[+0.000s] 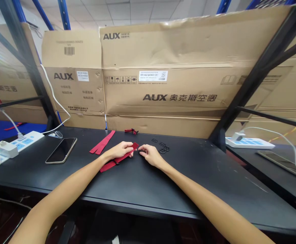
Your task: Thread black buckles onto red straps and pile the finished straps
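My left hand (120, 150) grips a red fabric strap (112, 162) lying on the black table top (188, 173), with the strap's end sticking out past my fingers. My right hand (149, 155) sits just to the right, its fingertips close to that strap's end; whether they pinch anything is hard to tell. A few small black metal rings and buckles (162, 147) lie beyond my right hand. A second red strap (102, 142) rests left of my left hand. Farther back lies a small red strap piece with black hardware (131, 131).
A smartphone (61, 150) lies on the table to the left, by a white power strip (18, 144) with plugged-in cables. Large AUX cardboard boxes (163, 84) stand along the back edge. Dark shelf posts (262, 78) rise at the right, and another table holds a second power strip (249, 143).
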The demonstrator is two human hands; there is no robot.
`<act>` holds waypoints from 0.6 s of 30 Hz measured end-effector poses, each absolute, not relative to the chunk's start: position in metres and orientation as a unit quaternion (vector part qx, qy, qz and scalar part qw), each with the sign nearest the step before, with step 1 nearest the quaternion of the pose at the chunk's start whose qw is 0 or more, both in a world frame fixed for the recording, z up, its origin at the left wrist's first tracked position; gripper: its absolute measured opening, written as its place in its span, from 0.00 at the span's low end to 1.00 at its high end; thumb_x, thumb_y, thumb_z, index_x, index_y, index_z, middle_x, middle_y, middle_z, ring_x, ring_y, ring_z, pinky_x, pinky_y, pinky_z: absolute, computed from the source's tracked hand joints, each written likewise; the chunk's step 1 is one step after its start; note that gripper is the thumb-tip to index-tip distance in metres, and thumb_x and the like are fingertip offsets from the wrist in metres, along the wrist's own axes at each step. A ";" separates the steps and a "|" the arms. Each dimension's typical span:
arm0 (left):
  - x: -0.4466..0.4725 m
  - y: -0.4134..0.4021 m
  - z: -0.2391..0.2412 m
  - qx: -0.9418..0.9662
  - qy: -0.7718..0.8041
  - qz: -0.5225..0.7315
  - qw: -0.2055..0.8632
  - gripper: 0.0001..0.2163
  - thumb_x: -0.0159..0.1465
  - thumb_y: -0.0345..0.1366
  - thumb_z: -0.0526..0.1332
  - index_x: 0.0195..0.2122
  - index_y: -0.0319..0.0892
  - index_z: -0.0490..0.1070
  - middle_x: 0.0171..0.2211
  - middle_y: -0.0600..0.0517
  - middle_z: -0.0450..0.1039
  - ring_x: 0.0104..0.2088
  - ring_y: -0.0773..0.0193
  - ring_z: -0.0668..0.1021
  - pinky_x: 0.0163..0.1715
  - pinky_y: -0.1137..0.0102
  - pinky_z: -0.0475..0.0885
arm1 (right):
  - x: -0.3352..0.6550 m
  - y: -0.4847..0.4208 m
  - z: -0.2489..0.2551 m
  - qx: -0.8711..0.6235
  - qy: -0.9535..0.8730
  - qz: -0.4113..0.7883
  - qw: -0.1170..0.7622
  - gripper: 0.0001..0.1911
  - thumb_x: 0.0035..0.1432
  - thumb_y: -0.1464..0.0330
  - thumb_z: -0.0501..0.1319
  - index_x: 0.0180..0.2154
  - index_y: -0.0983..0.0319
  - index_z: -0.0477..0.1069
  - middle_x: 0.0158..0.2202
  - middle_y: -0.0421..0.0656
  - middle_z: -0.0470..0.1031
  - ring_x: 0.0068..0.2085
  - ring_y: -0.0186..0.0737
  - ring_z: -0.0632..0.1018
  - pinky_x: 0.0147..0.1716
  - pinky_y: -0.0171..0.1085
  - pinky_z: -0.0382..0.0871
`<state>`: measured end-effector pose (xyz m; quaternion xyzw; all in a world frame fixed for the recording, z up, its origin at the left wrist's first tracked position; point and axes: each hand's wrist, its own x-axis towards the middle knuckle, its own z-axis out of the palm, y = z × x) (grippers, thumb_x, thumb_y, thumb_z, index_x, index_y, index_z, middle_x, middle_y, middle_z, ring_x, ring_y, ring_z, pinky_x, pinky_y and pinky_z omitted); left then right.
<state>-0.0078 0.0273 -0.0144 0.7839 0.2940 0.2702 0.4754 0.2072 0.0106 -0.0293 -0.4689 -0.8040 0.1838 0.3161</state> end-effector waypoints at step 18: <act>-0.003 0.012 0.000 0.867 0.286 0.211 0.348 0.12 0.64 0.37 0.48 0.36 0.40 0.70 0.24 0.55 0.68 0.27 0.68 0.70 0.32 0.75 0.64 | 0.207 0.007 -0.019 -0.336 -0.613 0.564 0.440 0.25 0.47 0.60 0.67 0.46 0.64 0.73 0.27 0.41 0.74 0.24 0.31 0.69 0.26 0.34 0.64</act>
